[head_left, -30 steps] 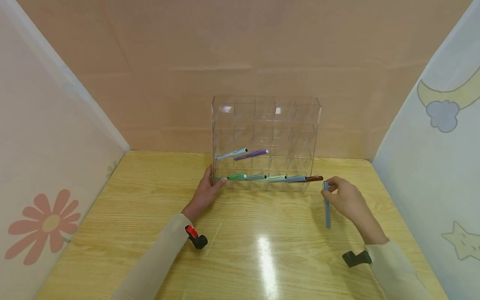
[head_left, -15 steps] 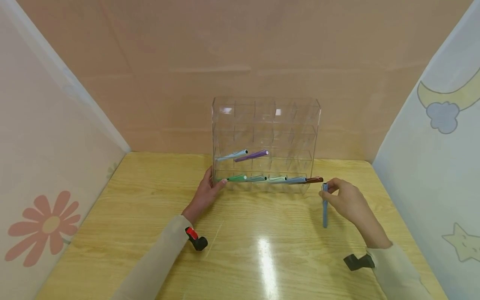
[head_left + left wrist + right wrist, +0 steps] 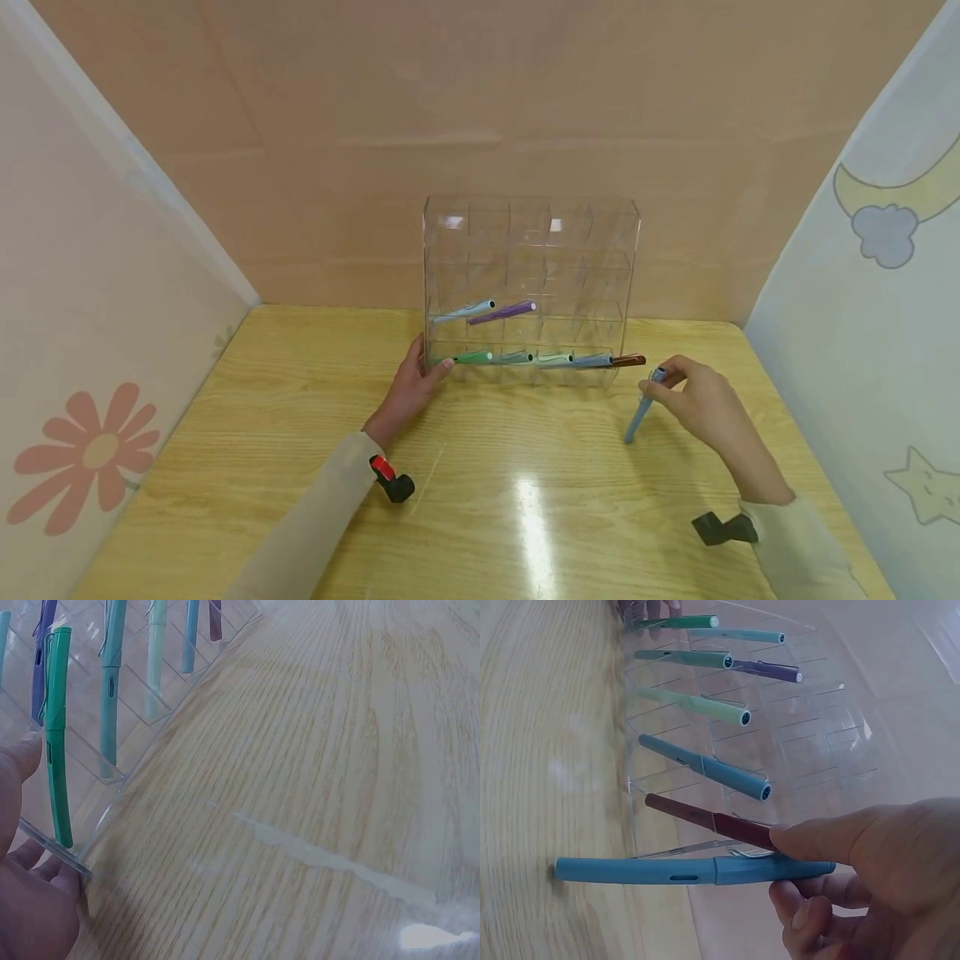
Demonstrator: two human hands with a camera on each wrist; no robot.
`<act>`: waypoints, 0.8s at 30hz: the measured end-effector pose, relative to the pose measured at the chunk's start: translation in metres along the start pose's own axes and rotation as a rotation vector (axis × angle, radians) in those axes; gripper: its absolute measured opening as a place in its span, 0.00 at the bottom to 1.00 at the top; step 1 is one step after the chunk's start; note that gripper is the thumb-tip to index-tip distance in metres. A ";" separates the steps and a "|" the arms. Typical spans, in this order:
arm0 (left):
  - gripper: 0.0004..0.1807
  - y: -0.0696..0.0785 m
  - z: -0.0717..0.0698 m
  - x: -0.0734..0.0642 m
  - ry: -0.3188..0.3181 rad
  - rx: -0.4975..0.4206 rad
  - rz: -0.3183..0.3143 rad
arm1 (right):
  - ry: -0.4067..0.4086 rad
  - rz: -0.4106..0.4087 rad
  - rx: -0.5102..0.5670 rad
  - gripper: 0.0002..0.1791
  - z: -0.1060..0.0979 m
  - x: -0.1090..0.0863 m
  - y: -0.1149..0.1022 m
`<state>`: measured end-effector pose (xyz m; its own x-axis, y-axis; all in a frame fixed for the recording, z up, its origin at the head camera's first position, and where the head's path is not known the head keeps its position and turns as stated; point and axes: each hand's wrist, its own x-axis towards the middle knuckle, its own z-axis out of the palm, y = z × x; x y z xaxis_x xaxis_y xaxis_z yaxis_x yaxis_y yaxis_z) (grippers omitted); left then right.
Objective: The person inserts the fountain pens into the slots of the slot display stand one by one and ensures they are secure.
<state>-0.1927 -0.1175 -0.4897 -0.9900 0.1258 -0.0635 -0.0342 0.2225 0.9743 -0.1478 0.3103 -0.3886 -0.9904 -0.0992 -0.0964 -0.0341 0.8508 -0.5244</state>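
My left hand (image 3: 408, 385) grips the lower left side of a clear acrylic pen rack (image 3: 632, 250), thumb in front and fingers behind in the left wrist view. Off the rack's lower right corner, my right hand (image 3: 697, 400) pinches a blue pen (image 3: 643, 408) by its capped end. That pen slants, its other end down and leftward, close to the table. Along the bottom row lie a green pen (image 3: 472, 357), a teal pen (image 3: 514, 357), a pale green pen (image 3: 555, 359), another blue pen (image 3: 594, 360) and a brown pen (image 3: 709, 819).
One row up, a light blue pen (image 3: 465, 311) and a purple pen (image 3: 504, 312) rest in the left compartments. The rack stands upright on a wooden table (image 3: 480, 500), near the back wall (image 3: 337, 167). Patterned side walls (image 3: 847, 358) flank the table.
The blue pen in my right hand has gone from hanging nearly upright to slanting, its lower end swinging left. My left hand and the rack stay where they were.
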 end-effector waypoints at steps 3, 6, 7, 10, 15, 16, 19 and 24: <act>0.45 0.000 0.000 0.000 -0.002 0.001 -0.001 | 0.010 -0.002 0.007 0.19 -0.003 -0.002 -0.001; 0.45 0.000 0.000 0.000 0.000 0.004 -0.008 | 0.016 -0.001 0.016 0.19 -0.005 -0.003 -0.004; 0.45 0.000 0.000 0.000 0.000 0.002 -0.010 | 0.017 -0.003 0.018 0.19 -0.006 -0.004 -0.004; 0.46 0.000 0.000 0.000 0.002 0.004 -0.017 | 0.022 -0.012 0.019 0.19 -0.008 -0.006 -0.007; 0.45 -0.001 0.000 0.001 0.004 0.009 -0.023 | 0.023 -0.026 0.028 0.19 -0.012 -0.010 -0.012; 0.45 -0.001 0.000 0.001 0.004 0.010 -0.024 | 0.023 -0.027 0.032 0.19 -0.012 -0.010 -0.013; 0.45 -0.001 0.000 0.001 0.004 0.012 -0.024 | 0.023 -0.037 0.035 0.19 -0.014 -0.012 -0.016; 0.45 0.000 0.000 0.001 0.004 0.013 -0.014 | 0.038 -0.055 0.031 0.18 -0.018 -0.014 -0.019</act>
<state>-0.1938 -0.1174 -0.4899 -0.9900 0.1183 -0.0762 -0.0464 0.2370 0.9704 -0.1358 0.3043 -0.3619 -0.9916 -0.1248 -0.0345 -0.0849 0.8280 -0.5542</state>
